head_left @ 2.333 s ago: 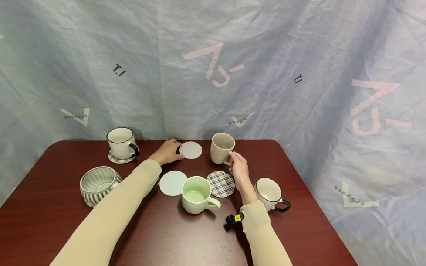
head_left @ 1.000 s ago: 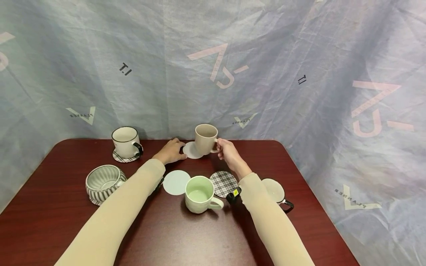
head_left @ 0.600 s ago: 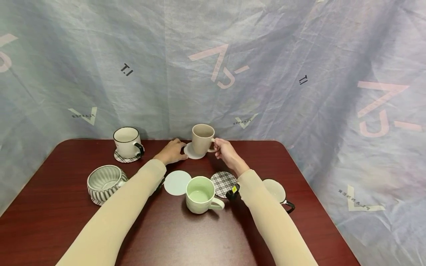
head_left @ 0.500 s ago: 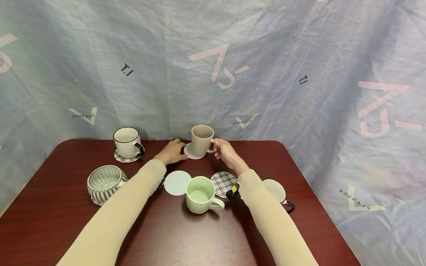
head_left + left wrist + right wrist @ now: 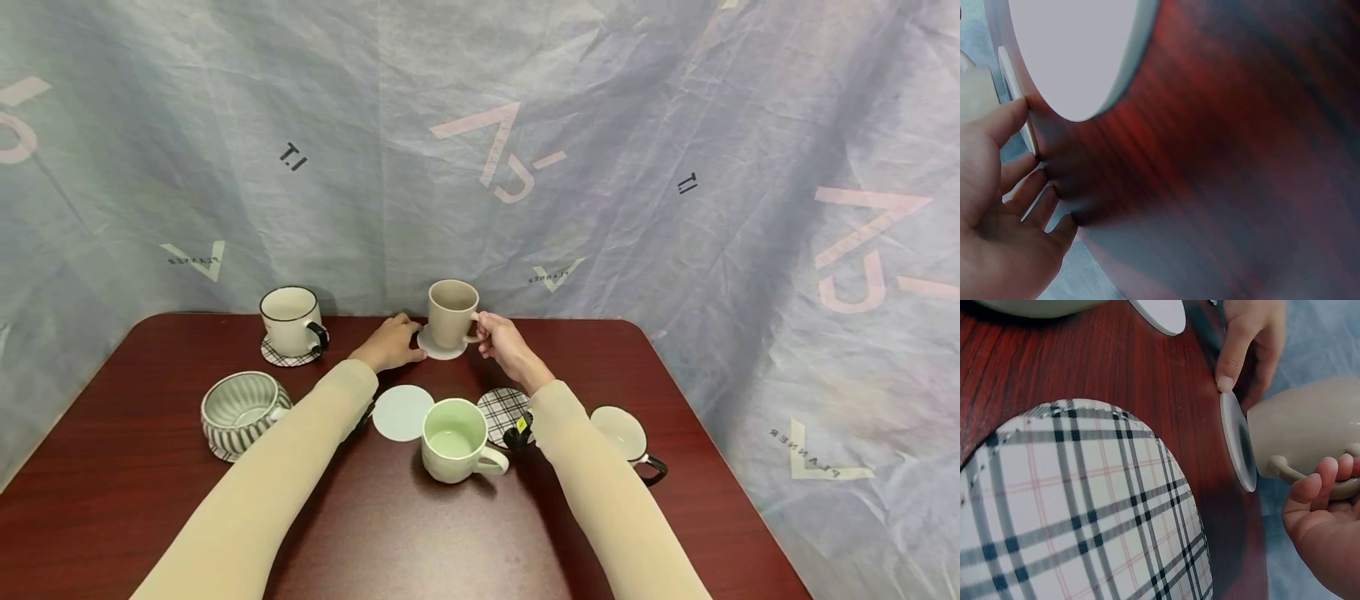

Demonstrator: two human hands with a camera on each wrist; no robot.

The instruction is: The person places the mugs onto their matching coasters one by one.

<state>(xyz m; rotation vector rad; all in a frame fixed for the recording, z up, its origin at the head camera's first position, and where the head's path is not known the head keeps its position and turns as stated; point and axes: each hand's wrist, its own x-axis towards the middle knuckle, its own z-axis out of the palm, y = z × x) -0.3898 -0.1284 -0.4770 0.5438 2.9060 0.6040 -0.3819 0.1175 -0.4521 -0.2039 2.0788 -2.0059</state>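
Observation:
My right hand [image 5: 506, 346] grips the handle of a beige mug [image 5: 448, 315] at the back of the table. The mug is upright, its base close over a round white coaster [image 5: 437, 350]; the right wrist view shows a dark shadow between them. My left hand [image 5: 390, 342] is at the coaster's left edge, thumb and index fingertips touching its rim, the other fingers spread and resting on the table. In the left wrist view the same hand [image 5: 1016, 187] shows nothing inside its palm.
A green mug [image 5: 453, 442] stands in front, between a pale coaster [image 5: 402, 412] and a plaid coaster [image 5: 501, 410]. Left are a black-rimmed white mug [image 5: 291, 325] and a ribbed cup [image 5: 243, 412], both on coasters. Another white mug [image 5: 621, 433] is partly behind the right sleeve.
My right hand has carried the beige mug left from the bare table to over the white coaster, with small shifts lately. The left hand has stayed at the coaster's edge.

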